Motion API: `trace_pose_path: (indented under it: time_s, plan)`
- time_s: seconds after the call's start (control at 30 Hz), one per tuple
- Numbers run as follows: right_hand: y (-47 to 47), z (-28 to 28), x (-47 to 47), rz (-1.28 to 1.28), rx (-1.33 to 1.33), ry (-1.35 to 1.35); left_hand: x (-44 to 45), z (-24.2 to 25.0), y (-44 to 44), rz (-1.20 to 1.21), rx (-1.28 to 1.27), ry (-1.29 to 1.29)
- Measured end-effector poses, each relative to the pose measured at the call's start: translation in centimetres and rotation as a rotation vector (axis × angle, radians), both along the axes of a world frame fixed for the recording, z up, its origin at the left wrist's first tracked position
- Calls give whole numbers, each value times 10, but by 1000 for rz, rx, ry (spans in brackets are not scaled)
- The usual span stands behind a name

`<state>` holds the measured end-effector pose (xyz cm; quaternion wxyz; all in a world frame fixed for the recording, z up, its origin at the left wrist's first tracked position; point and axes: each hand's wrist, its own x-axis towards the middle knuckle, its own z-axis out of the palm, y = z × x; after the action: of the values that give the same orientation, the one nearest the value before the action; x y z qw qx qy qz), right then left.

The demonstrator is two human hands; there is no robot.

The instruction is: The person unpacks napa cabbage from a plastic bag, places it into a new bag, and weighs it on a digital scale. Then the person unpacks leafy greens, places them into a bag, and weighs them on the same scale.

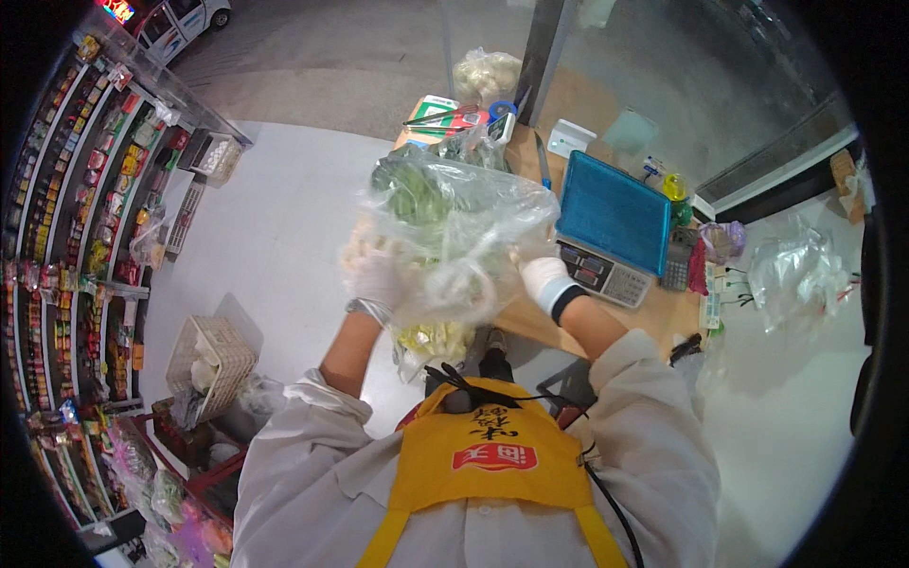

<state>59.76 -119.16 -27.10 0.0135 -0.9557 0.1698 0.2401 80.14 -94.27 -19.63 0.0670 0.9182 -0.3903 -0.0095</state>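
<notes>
A large clear plastic bag point(490, 206) of green leafy vegetables point(408, 192) hangs before me at the table's left edge. My left hand point(375, 273), in a thin white glove, grips its near left side; the fingers blur. On the right side of the bag, my right hand point(541, 275) holds the plastic, wearing a white glove with a dark band at the wrist. The film partly hides the right fingertips. Below the bag, another bag of yellowish-green vegetables point(433, 341) shows near my feet.
A scale point(603, 273) with a blue tray point(616, 213) stands on the wooden table point(540, 326), right of my right hand. A blue-handled knife point(543, 160) lies behind it. Tongs point(440, 119) rest at the far end. Left are stocked shelves point(85, 177) and a basket point(213, 362).
</notes>
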Motion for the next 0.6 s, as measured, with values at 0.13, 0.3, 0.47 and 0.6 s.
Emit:
trace_pose_path:
  time_s: [0.13, 0.3, 0.47, 0.6]
  plan:
    - [-14, 12, -72, 302, 80, 213, 63, -7, 42, 209, 312, -22]
    - [18, 23, -103, 224, 373, 470, 69, -39, 69, 161, 570, 115]
    - [60, 34, -67, -116, 670, 2, 11, -69, 61, 23, 249, 245]
    - [61, 33, -22, -87, 587, -429, -15, -67, 33, -293, 88, 223]
